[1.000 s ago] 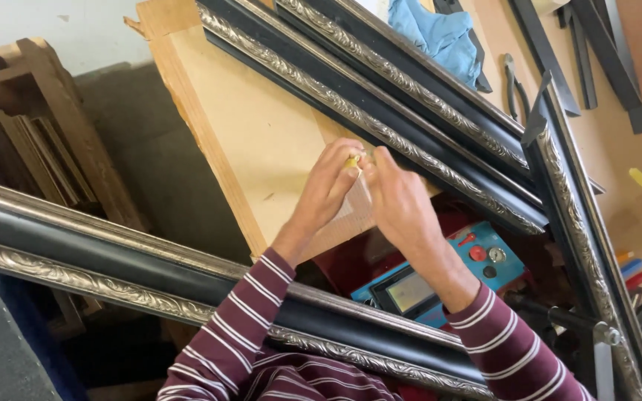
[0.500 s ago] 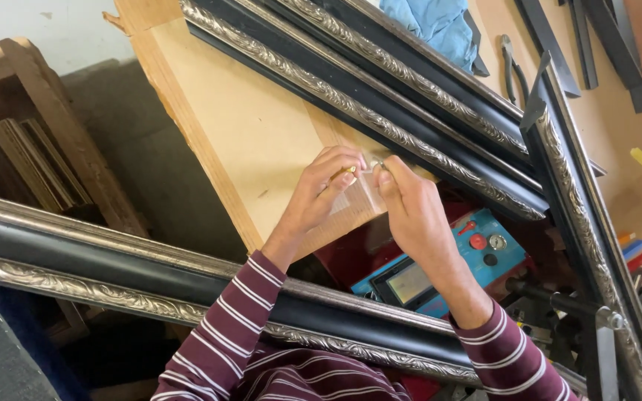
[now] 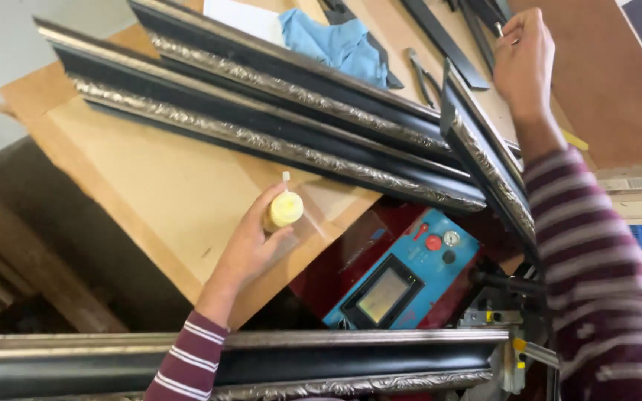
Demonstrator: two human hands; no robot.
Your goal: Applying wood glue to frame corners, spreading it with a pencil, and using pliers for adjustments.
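- The left hand (image 3: 250, 241) is wrapped around a small yellow bottle (image 3: 284, 210), over the near edge of the wooden table (image 3: 165, 186), close to the corner that juts toward the person.
- The bottle's long axis runs from the palm up and away, its thin white nozzle (image 3: 286, 177) pointing toward the nearest black-and-silver frame moulding (image 3: 261, 141), which lies just beyond the tip and runs slantwise across the table.
- The nozzle stands apart from that moulding; a strip of bare board shows between them.
- The right hand (image 3: 523, 63) is far off at the back right of the table, fingers curled shut on something small and pale (image 3: 513, 30); the view is too blurred to tell what, possibly a cap.
- So the left hand is much the nearer to the mouldings, and the bottle sits between it and them.
- A short moulding piece (image 3: 484, 160) stands on end by the right forearm, above a blue control panel (image 3: 403, 278).
- A blue cloth (image 3: 336, 41) and pliers (image 3: 421, 74) lie beyond the mouldings.
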